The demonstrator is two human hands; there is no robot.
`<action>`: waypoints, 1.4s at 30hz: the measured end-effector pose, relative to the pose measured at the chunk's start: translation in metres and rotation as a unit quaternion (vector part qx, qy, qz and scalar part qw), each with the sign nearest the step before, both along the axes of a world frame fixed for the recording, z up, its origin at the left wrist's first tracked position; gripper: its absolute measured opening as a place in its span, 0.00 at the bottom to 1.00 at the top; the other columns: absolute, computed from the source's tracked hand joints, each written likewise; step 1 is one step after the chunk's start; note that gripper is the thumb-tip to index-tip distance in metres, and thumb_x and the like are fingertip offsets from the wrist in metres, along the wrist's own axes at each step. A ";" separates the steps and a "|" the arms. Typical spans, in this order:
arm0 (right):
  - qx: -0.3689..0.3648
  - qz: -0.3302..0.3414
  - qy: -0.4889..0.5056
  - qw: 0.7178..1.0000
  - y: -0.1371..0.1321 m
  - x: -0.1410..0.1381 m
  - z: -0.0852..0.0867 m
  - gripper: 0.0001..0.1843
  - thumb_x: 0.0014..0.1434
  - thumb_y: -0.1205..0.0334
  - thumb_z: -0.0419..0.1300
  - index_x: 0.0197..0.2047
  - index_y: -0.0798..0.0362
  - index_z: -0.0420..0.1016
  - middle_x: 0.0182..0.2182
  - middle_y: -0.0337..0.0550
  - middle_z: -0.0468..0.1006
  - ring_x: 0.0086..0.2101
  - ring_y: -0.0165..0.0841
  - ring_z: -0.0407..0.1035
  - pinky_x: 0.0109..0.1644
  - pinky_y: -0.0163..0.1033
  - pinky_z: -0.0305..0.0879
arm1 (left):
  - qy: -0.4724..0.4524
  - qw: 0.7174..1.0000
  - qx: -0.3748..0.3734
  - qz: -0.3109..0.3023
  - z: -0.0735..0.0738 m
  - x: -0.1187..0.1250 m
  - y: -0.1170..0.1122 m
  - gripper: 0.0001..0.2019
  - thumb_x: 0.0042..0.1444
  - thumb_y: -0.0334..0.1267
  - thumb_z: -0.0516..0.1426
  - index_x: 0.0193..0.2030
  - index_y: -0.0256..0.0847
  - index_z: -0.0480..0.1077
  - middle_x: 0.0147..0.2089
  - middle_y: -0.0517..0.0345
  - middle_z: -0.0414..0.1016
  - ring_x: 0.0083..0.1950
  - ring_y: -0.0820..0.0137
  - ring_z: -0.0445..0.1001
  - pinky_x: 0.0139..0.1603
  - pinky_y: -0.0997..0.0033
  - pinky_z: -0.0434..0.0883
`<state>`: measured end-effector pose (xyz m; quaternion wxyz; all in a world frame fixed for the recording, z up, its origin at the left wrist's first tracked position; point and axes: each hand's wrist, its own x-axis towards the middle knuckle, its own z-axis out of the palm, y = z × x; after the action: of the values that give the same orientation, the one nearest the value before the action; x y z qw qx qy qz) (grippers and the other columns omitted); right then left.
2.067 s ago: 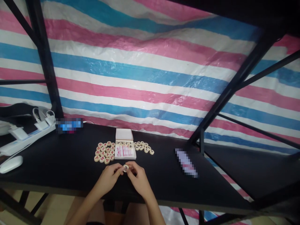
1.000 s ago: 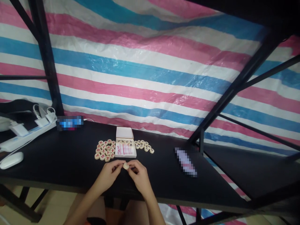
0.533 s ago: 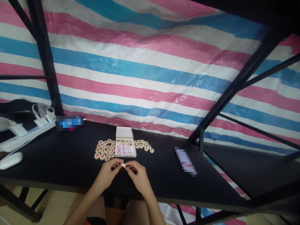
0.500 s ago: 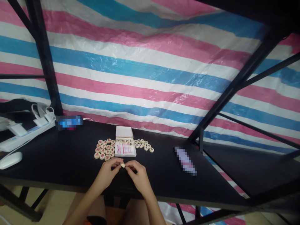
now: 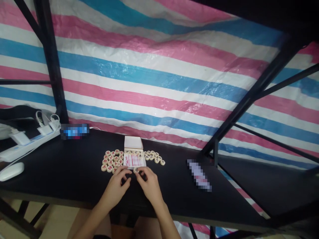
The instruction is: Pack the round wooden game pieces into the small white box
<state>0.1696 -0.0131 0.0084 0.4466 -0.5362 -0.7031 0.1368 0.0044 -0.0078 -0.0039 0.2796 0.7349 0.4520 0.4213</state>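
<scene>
Between the thumb and fingers of my right hand (image 5: 147,181) is a round Chinese chess piece (image 5: 136,170), its dark character turned up, just in front of the box. My left hand (image 5: 118,183) is beside it with thumb and fingers apart, holding nothing. The open white box (image 5: 134,166) has its lid (image 5: 133,142) raised at the back. Inside it, several dark-lettered pieces (image 5: 136,152) line the far row and right corner, beside a pink-lined sheet (image 5: 134,160). Red-lettered pieces (image 5: 110,162) sit in rows left of the box; dark-lettered pieces (image 5: 151,157) lie to its right.
On the black table (image 5: 82,166), a power strip (image 5: 32,142) with plugs and a white mouse (image 5: 12,171) are at the left. A blurred-out device (image 5: 75,131) is at the back left, another blurred-out object (image 5: 199,175) at the right. Black frame posts (image 5: 51,66) and a striped sheet (image 5: 144,73) stand behind.
My left fingers have come off the chess piece, which both hands held before. My right hand has carried it slightly toward the box and turned its character up.
</scene>
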 end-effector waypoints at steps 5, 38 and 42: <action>-0.003 -0.066 -0.240 0.969 0.048 0.000 0.017 0.08 0.60 0.66 0.54 0.39 0.53 0.74 0.35 0.45 0.76 0.38 0.37 0.69 0.42 0.37 0.63 | 0.202 0.974 0.096 0.019 -0.009 0.005 -0.002 0.22 0.55 0.30 0.51 0.57 0.45 0.65 0.62 0.51 0.63 0.57 0.58 0.66 0.57 0.54 0.65; -0.094 -0.160 -0.203 0.961 0.008 0.084 -0.009 0.06 0.56 0.68 0.54 0.35 0.52 0.72 0.33 0.46 0.75 0.37 0.40 0.70 0.39 0.39 0.65 | 0.130 0.990 0.041 -0.037 0.006 0.002 -0.008 0.12 0.58 0.34 0.50 0.42 0.44 0.74 0.42 0.55 0.76 0.44 0.65 0.73 0.48 0.65 0.70; -0.047 -0.022 -0.018 0.998 -0.007 0.033 0.004 0.09 0.55 0.68 0.55 0.39 0.50 0.72 0.35 0.42 0.75 0.35 0.34 0.71 0.38 0.36 0.67 | 0.063 0.997 -0.031 -0.040 0.012 0.002 -0.005 0.13 0.60 0.40 0.49 0.40 0.42 0.74 0.39 0.55 0.77 0.40 0.65 0.74 0.44 0.67 0.70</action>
<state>0.2028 -0.0201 0.0127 0.4114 -0.5745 -0.6915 0.1502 0.0063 -0.0124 0.0080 0.2899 0.7683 0.4517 0.3486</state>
